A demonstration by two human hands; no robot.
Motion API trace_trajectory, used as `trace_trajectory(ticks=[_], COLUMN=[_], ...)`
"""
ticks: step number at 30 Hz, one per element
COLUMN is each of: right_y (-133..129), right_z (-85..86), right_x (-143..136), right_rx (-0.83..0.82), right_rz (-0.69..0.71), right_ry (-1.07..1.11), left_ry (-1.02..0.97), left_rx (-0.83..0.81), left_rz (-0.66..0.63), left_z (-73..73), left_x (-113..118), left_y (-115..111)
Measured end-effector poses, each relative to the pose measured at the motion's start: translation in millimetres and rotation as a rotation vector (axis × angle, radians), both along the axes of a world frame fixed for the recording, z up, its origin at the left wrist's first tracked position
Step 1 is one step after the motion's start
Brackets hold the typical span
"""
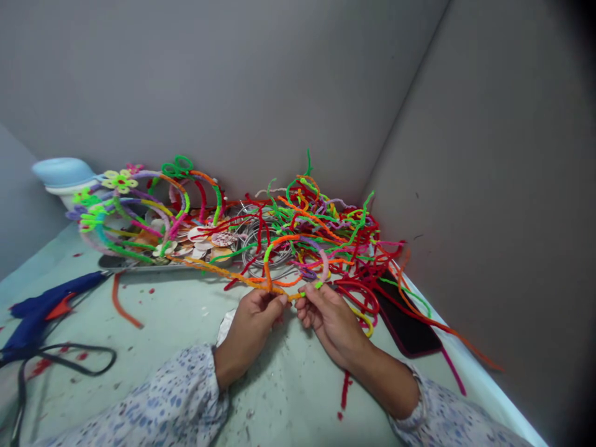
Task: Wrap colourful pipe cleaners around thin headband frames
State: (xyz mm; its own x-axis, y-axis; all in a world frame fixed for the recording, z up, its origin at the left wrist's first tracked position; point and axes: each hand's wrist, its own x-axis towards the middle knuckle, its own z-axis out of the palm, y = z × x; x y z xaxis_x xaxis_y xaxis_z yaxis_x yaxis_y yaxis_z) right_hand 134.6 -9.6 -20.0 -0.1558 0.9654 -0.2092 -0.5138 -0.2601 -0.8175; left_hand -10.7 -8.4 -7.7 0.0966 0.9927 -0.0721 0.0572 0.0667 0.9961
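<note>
Between finger and thumb, my left hand [251, 324] pinches a fuzzy orange pipe cleaner [218, 269], whose long free end stretches away to the left. My right hand [334, 323] is closed on a thin headband [325, 264] wrapped in orange, green, purple and pink fuzzy bands. The headband arches up above both hands. A short orange and green stretch shows between my fingertips, which are close together. Whether the orange pipe cleaner is fixed to the headband is hidden by my fingers.
Beyond my hands lies a tangled pile of coloured pipe cleaners [326, 217] beside coiled wire [265, 245]. At left, finished-looking flower headbands [120, 181] rest over a tray [153, 267] of discs. A blue glue gun [56, 301] with its cord and a phone [410, 323] flank me. Grey walls enclose the table.
</note>
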Motion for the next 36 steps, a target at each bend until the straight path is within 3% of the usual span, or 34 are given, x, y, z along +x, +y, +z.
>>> trace_trajectory(ticks=[13, 22, 29, 36], right_y=[2, 3, 1, 1], right_z=[-2.2, -3.2, -1.8, -0.3], right_x=[0, 1, 0, 0], right_rx=[0.015, 0.026, 0.036, -0.013], right_rz=[-0.035, -0.008, -0.010, -0.013], right_ry=[0.048, 0.070, 0.081, 0.110], left_ry=[-0.057, -0.171, -0.264, -0.224], left_rx=[-0.093, -0.134, -0.171, -0.137], left_rz=[0.068, 0.022, 0.013, 0.066], left_z=[8.9, -3.5, 1.7, -3.2], left_x=[2, 0, -1, 0], left_y=[0, 3, 4, 3])
